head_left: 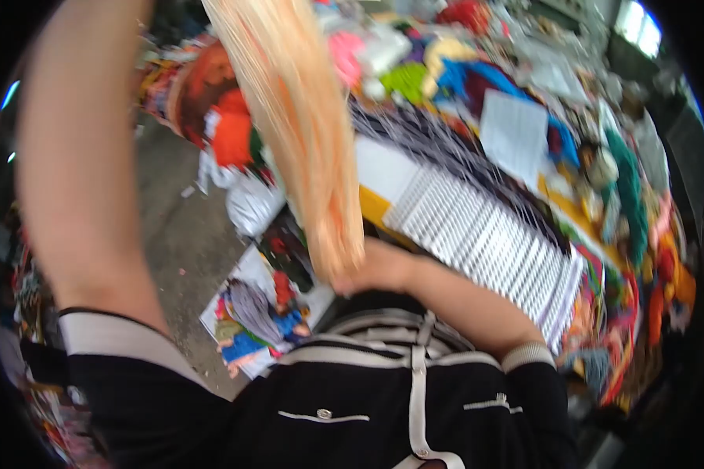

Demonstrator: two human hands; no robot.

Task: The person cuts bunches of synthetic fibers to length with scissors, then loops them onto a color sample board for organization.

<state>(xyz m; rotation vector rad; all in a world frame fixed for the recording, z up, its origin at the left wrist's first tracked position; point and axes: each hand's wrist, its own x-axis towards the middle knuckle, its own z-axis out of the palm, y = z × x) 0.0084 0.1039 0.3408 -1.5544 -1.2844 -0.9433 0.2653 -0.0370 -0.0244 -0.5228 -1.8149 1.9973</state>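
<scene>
While right hand (377, 268) pinches peach skein (301, 133) low, left hand off-frame (can't tell), it's likely straightening, next needing steady tension

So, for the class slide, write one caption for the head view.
Right hand grips the lower end of a peach strand bundle, white cords laid in rows nearby.

black short-sleeved top (321, 449), cream trim (418, 391) and cuffs (529, 356), small buttons (325, 414)

A hank (297, 117) hangs left of the cords (477, 242), a plastic bag (252, 205) farther left (paper sheet (514, 129) behind the cords).
</scene>
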